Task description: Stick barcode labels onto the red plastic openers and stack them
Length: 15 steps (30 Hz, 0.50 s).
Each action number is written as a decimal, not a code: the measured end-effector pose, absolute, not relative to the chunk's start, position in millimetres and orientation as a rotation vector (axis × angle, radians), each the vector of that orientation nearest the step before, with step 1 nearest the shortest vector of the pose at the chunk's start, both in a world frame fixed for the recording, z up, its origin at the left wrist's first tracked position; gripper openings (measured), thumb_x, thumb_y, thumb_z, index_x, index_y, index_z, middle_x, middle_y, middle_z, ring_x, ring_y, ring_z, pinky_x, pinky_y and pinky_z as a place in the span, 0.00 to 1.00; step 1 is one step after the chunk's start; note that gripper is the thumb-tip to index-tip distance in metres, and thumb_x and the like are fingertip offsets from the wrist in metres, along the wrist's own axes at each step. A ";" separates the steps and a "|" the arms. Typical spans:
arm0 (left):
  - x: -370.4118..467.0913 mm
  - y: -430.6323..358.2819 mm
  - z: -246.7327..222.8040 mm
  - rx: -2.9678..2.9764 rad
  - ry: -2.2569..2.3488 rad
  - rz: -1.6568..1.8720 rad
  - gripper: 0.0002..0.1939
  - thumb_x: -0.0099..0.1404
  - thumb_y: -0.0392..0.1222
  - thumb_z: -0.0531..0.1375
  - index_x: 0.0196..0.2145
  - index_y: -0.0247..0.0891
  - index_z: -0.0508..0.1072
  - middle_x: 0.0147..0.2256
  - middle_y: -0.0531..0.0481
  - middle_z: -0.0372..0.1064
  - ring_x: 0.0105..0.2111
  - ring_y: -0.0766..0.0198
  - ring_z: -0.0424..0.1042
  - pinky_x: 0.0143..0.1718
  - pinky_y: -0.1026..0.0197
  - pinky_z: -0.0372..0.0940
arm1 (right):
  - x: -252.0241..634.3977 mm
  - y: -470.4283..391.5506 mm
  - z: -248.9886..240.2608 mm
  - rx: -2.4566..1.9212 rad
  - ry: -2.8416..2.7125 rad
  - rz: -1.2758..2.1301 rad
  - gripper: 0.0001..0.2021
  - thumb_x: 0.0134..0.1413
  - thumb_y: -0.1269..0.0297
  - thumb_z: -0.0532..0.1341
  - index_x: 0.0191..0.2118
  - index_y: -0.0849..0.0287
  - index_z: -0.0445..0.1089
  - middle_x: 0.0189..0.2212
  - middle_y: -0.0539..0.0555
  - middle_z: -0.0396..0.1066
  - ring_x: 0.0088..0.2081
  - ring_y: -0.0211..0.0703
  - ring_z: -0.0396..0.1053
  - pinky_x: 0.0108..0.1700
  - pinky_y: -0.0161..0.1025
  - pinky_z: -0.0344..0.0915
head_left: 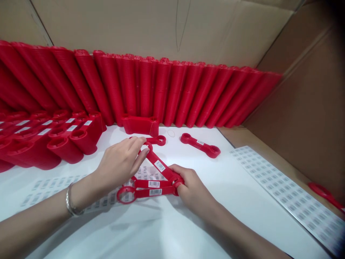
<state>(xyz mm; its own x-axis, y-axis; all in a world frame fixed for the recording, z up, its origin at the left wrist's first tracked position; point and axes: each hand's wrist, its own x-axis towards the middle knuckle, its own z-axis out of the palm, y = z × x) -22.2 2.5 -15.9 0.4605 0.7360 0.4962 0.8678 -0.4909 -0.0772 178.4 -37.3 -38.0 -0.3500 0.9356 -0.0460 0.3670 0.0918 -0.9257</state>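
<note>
My right hand (192, 185) grips the right ends of several red plastic pieces with a ring at each end, fanned apart over the white table. The lower labelled pieces (155, 191) point left, each with a barcode sticker. The upper labelled piece (159, 165) slants up to the left, where my left hand (121, 156) has its far end between thumb and fingers. Just beyond my left fingers lies another red piece (161, 140), partly hidden by them. A barcode sticker sheet (151, 172) lies beneath the held pieces, partly covered by my left hand and arm.
Tall red stacks (161, 93) lean against a cardboard wall (134, 25). Labelled bundles (86, 133) stand at left, and a short stack (140, 125) at back centre. A labelled red piece (199, 145) and rubber band (171, 133) lie apart; another sticker sheet (285, 196) is at right.
</note>
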 end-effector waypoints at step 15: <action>-21.3 -0.6 -17.1 -2.708 -1.227 -0.601 0.14 0.64 0.37 0.46 0.24 0.36 0.65 0.23 0.50 0.63 0.24 0.63 0.63 0.26 0.61 0.58 | 184.2 -32.4 -38.4 -1.264 -1.719 1.160 0.17 0.36 0.81 0.45 0.30 0.59 0.65 0.25 0.48 0.66 0.27 0.37 0.61 0.28 0.33 0.55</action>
<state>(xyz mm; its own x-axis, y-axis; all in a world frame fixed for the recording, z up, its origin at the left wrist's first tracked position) -21.3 -0.6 -17.1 0.5957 0.6987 0.3963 0.7415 -0.6680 0.0630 184.2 -32.4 -38.4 -0.2804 0.9595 0.0263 0.3350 0.1234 -0.9341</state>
